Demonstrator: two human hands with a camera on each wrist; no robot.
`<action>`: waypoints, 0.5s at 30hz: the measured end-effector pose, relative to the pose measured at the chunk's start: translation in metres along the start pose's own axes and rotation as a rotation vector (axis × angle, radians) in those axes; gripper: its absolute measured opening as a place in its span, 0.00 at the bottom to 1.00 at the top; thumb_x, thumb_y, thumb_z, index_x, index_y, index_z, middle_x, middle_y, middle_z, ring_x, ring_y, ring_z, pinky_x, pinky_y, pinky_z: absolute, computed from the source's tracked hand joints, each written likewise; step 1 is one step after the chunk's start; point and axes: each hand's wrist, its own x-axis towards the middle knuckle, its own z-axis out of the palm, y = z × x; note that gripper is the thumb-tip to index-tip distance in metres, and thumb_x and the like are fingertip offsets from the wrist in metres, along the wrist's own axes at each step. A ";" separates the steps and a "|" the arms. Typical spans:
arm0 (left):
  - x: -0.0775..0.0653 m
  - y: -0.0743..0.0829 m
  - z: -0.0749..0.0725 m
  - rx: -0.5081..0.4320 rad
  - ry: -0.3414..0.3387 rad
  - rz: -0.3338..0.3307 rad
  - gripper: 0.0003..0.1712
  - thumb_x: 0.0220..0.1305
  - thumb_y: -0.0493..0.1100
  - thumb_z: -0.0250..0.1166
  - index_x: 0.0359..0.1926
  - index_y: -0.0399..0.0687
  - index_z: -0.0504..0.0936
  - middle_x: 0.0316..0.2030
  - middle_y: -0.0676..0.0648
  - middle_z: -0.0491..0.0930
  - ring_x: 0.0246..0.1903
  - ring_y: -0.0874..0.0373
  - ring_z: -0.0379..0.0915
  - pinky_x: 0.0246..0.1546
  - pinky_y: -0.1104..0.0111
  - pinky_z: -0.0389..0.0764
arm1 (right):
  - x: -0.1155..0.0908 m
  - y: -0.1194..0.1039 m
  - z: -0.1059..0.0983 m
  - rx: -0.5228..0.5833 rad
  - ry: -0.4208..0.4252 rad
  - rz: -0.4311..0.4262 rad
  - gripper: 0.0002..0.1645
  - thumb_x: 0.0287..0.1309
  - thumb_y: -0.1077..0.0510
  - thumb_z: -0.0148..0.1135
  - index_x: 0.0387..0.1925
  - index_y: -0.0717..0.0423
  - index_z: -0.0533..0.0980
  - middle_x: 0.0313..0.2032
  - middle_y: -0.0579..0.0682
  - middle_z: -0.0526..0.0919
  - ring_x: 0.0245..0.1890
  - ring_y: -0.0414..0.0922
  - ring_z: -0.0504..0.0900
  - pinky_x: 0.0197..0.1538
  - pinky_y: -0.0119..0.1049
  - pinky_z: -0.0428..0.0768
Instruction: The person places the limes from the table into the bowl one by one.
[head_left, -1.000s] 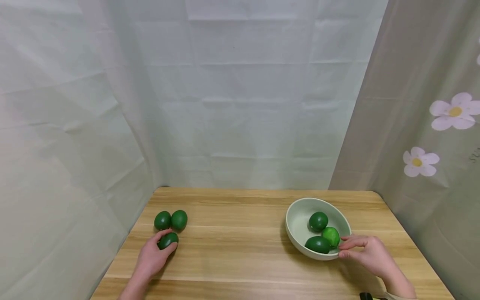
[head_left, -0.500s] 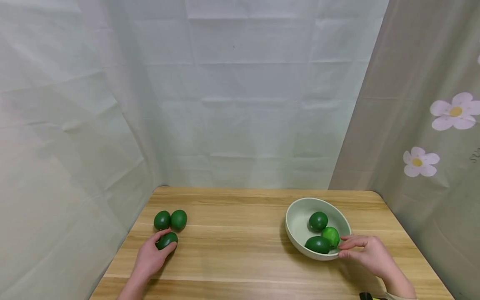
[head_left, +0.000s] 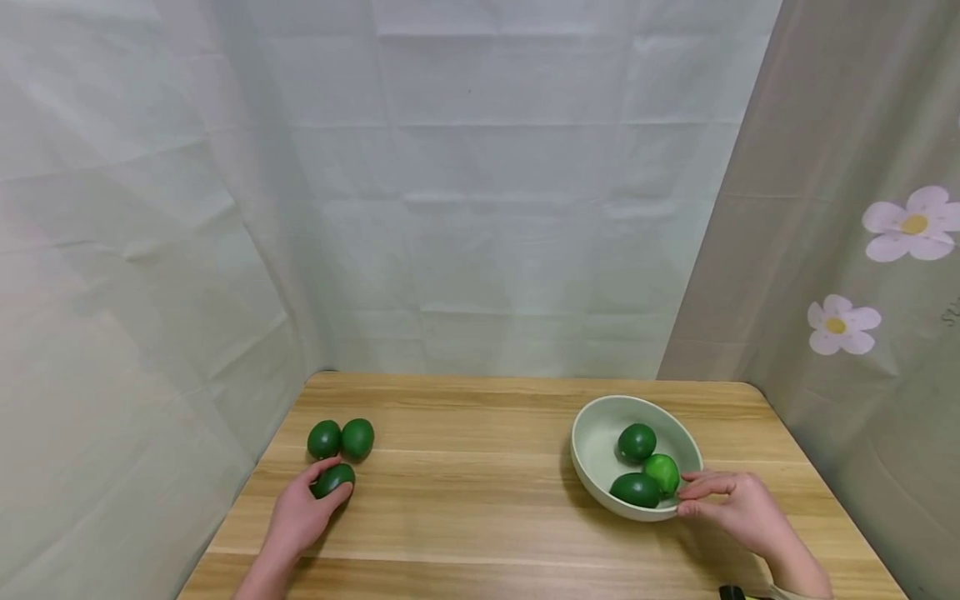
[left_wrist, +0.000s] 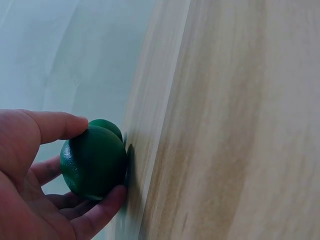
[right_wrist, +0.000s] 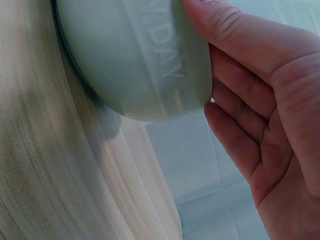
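My left hand [head_left: 297,510] grips a dark green avocado [head_left: 334,480] between thumb and fingers at the table's left side. In the left wrist view the thumb lies along one side of the avocado [left_wrist: 95,162] and the fingers curl round the other. Just beyond it, two more dark green avocados [head_left: 324,439] sit side by side. On the right, my right hand [head_left: 738,507] pinches the rim of a pale green bowl [head_left: 596,454], thumb on the outside. Inside the bowl are two dark green avocados [head_left: 636,489] and a brighter green lime [head_left: 662,474].
A wood-grain table [head_left: 465,500] spans the space between the hands. Pale curtains [head_left: 480,208] hang behind it and along both sides, with printed flowers on the right one. A small black object [head_left: 731,592] shows at the bottom edge near the right wrist.
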 end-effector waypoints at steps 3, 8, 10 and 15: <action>-0.001 0.001 0.000 0.002 0.002 0.001 0.37 0.73 0.53 0.71 0.75 0.41 0.73 0.70 0.27 0.70 0.66 0.31 0.70 0.64 0.38 0.73 | -0.001 0.000 0.000 0.003 -0.008 0.008 0.10 0.45 0.52 0.88 0.29 0.36 0.92 0.41 0.43 0.93 0.49 0.33 0.86 0.54 0.11 0.66; -0.002 0.001 -0.001 -0.008 0.002 -0.005 0.38 0.73 0.53 0.71 0.75 0.41 0.73 0.70 0.28 0.70 0.67 0.31 0.70 0.64 0.39 0.73 | -0.001 0.000 0.000 0.008 -0.010 0.016 0.10 0.45 0.52 0.88 0.29 0.36 0.92 0.41 0.43 0.93 0.49 0.33 0.86 0.53 0.11 0.66; -0.003 0.002 -0.001 -0.011 0.002 -0.007 0.38 0.73 0.53 0.71 0.76 0.41 0.73 0.71 0.28 0.70 0.67 0.31 0.69 0.64 0.38 0.72 | -0.001 0.000 0.000 0.008 -0.010 0.017 0.10 0.45 0.52 0.88 0.29 0.37 0.92 0.41 0.43 0.93 0.49 0.33 0.86 0.53 0.12 0.67; -0.004 0.003 -0.002 -0.012 0.007 -0.003 0.37 0.73 0.52 0.71 0.75 0.41 0.73 0.71 0.28 0.70 0.67 0.30 0.69 0.65 0.38 0.72 | 0.000 0.000 0.001 -0.002 -0.002 0.018 0.10 0.45 0.51 0.89 0.29 0.37 0.92 0.41 0.44 0.93 0.49 0.33 0.86 0.53 0.11 0.67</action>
